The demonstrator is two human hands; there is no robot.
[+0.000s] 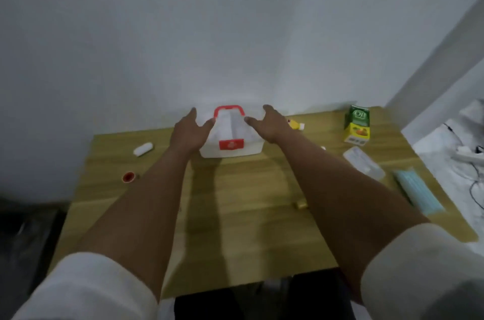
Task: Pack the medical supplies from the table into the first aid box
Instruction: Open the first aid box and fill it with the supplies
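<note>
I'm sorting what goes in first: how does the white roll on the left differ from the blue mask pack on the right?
The white roll is short, rounded and plain white; the blue mask pack is long, flat and pale blue. The roll lies near the first aid box, beyond the left hand; the pack lies closer to the person, at the table's right edge. Both lie loose on the table, untouched.
</note>
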